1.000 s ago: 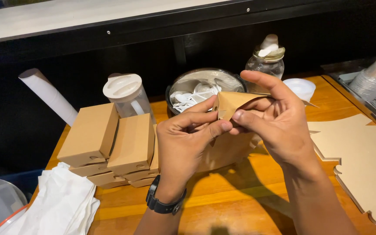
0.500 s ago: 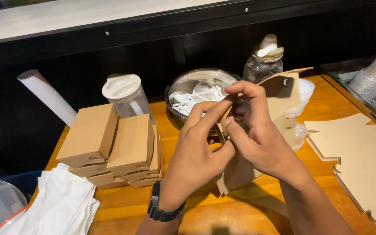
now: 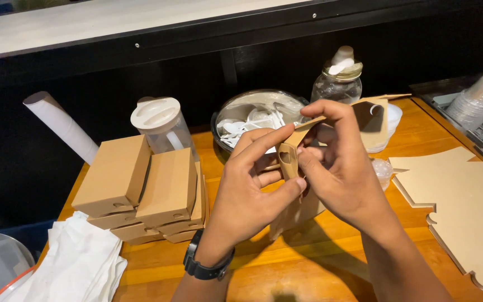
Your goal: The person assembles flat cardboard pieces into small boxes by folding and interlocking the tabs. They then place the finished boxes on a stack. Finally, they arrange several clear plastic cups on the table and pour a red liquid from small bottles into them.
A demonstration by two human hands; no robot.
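Compared with a moment ago, the left hand and right hand, both pinching the brown cardboard blank just in front of the metal bowl, have creased it narrower, its folding evidently advancing.

A wooden table stands against a black wall.

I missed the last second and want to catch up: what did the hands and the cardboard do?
Both hands, left hand and right hand, kept hold of the cardboard blank. They bent it from a flat sheet into a narrow fold pinched between the fingertips, its flap swinging up to the right. Boxes, bowl and jar stayed put.
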